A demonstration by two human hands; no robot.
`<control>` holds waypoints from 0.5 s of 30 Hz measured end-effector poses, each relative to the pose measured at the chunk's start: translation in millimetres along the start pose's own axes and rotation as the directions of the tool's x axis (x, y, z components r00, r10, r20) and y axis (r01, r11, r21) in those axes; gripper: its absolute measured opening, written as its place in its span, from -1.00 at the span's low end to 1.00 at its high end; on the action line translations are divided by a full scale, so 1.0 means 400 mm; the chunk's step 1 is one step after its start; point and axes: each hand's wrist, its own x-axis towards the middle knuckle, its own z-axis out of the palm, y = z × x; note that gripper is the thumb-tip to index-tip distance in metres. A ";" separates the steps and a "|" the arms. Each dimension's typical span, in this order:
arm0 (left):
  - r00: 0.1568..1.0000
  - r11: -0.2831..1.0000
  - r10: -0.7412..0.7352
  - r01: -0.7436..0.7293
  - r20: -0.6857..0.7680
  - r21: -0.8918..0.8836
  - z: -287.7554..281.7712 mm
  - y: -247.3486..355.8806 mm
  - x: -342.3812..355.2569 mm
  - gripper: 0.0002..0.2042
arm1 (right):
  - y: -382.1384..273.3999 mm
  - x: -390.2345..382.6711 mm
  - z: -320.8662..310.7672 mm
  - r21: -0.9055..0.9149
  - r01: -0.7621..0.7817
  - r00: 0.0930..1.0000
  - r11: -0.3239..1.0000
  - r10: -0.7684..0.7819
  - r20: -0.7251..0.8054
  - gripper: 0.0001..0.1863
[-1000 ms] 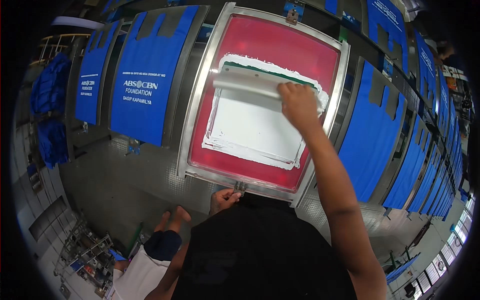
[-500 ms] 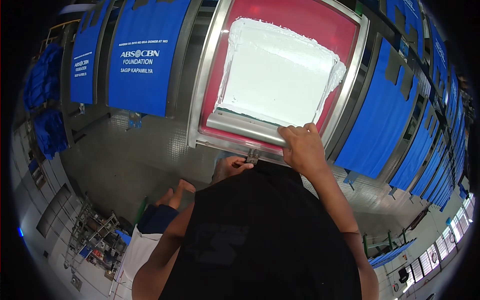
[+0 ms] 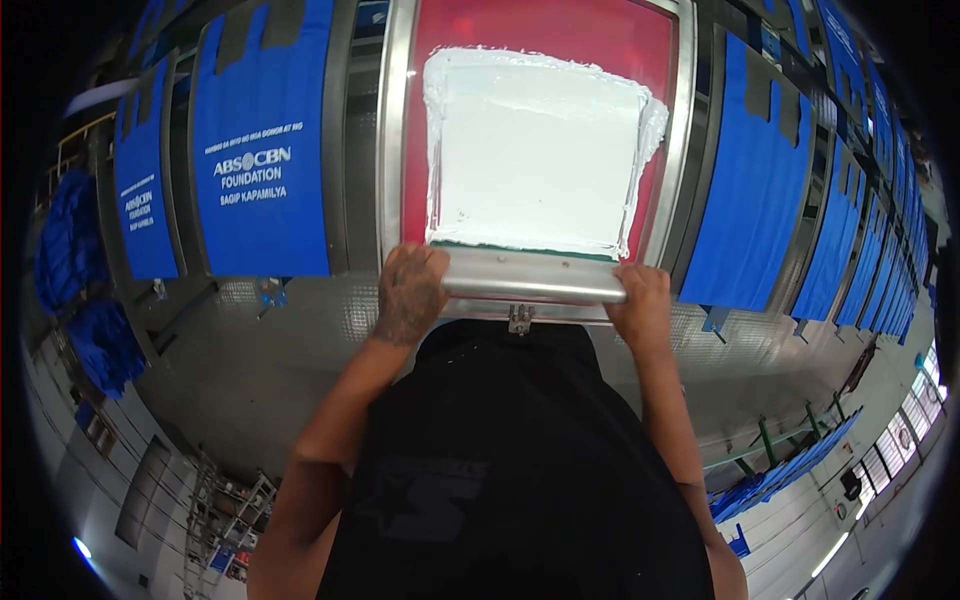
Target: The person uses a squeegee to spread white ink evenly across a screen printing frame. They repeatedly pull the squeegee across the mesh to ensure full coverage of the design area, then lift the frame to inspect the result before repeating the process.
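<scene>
Free air over pink screen (image 3: 545, 25), squeegee (image 3: 535, 282) across near end, height of frame (image 3: 393, 150) unclear

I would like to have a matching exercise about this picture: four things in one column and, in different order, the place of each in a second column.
1. left hand
2. right hand
3. white paste
4. small metal bracket

A. at the middle of the near edge of the metal frame
B. on the right end of the silver bar
C. spread over the pinkish-red screen
D. on the left end of the bar

Right pairs: 1-D, 2-B, 3-C, 4-A
</scene>
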 end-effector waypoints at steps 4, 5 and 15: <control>1.000 0.999 0.013 -0.014 -0.025 -0.030 0.040 -0.015 -0.056 -0.67 | 0.020 -0.042 0.065 0.018 -0.097 0.994 0.995 0.098 -0.057 -0.62; 1.000 1.000 -0.010 0.010 -0.004 0.013 0.043 -0.014 -0.064 -0.67 | 0.019 -0.055 0.072 0.033 -0.150 0.988 0.988 0.151 -0.044 -0.62; 0.941 0.984 0.179 -0.169 -0.287 0.061 -0.003 -0.107 0.395 -0.76 | 0.099 0.326 -0.003 -0.144 -0.174 0.977 0.974 0.153 -0.148 -0.44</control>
